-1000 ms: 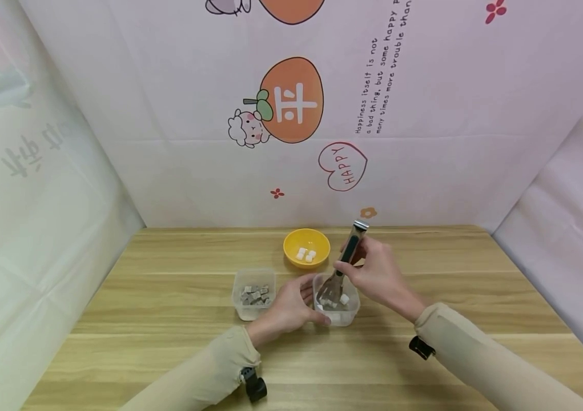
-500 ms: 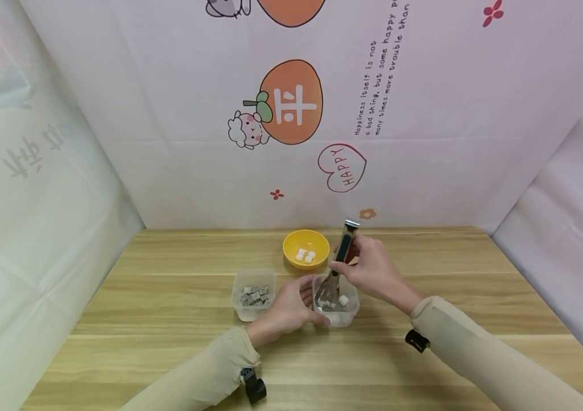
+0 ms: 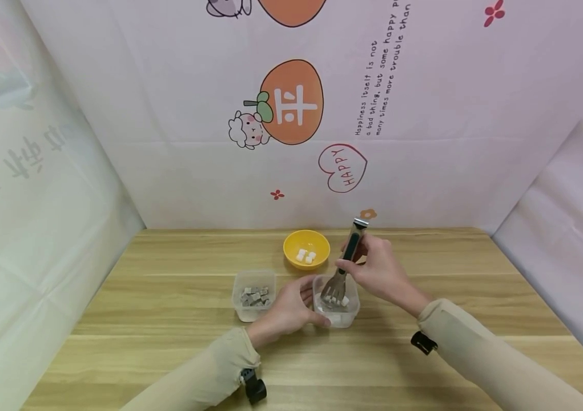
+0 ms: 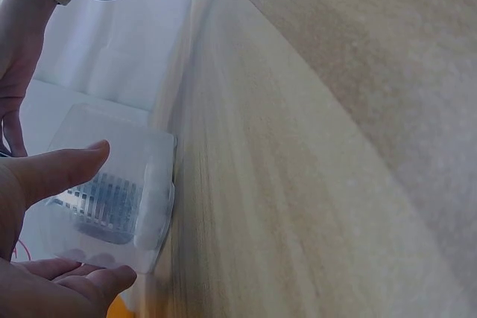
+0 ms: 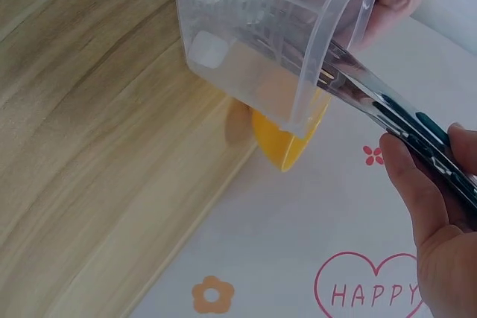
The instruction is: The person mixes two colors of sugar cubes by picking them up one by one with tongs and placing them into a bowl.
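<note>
My left hand [image 3: 291, 308] steadies a clear plastic container [image 3: 344, 321], thumb along the near side and fingers at the left side. In the left wrist view, the container [image 4: 112, 135] sits between thumb and fingers. My right hand [image 3: 380, 273] grips metal tongs [image 3: 351, 249] with dark green handle inlays, tilted so their slotted head is down inside the container. White cubes [image 3: 346, 301] lie in there around the head. Seen from the right wrist, the tongs [image 5: 395, 113] enter over the rim, and one white cube [image 5: 209, 48] rests against the wall.
Behind the container stands a yellow bowl [image 3: 317, 238] with several white cubes in it. To the left, a second clear container [image 3: 252, 314] holds several grey cubes. A printed white cloth [image 3: 193, 182] rises at the table's [image 3: 178, 285] back edge.
The tongs' head has shifted a little right inside the container, onto the white cubes there, and the handle tilts further right. My left hand and both containers have stayed put.
</note>
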Action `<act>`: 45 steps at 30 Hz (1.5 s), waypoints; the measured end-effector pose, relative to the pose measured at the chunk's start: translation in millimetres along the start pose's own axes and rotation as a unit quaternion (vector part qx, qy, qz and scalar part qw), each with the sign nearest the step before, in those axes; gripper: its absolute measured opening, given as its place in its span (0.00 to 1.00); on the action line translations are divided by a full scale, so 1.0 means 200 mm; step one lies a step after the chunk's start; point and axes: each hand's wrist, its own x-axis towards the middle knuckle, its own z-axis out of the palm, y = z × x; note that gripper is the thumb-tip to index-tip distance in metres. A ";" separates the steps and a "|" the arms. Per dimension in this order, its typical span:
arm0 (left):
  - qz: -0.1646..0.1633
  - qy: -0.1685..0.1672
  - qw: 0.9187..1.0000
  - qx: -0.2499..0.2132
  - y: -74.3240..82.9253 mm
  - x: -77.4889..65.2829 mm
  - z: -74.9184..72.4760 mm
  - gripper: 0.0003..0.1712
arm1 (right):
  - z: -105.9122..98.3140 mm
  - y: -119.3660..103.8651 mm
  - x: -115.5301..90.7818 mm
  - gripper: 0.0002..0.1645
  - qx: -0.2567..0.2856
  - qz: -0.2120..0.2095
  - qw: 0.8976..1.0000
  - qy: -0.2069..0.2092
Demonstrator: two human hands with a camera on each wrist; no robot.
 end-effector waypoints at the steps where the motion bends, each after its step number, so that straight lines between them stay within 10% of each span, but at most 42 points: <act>1: 0.000 0.000 1.000 0.000 0.00 0.00 0.00 0.56 | 0.00 0.00 0.00 0.14 -0.002 -0.002 1.000 0.000; 31: -0.014 0.003 1.000 -0.013 0.00 0.00 0.00 0.56 | -0.07 -0.03 -0.01 0.12 0.015 0.039 0.998 0.037; 45: -0.006 0.005 0.999 -0.035 0.01 -0.01 0.01 0.58 | -0.20 -0.03 0.02 0.14 0.126 0.068 0.988 0.063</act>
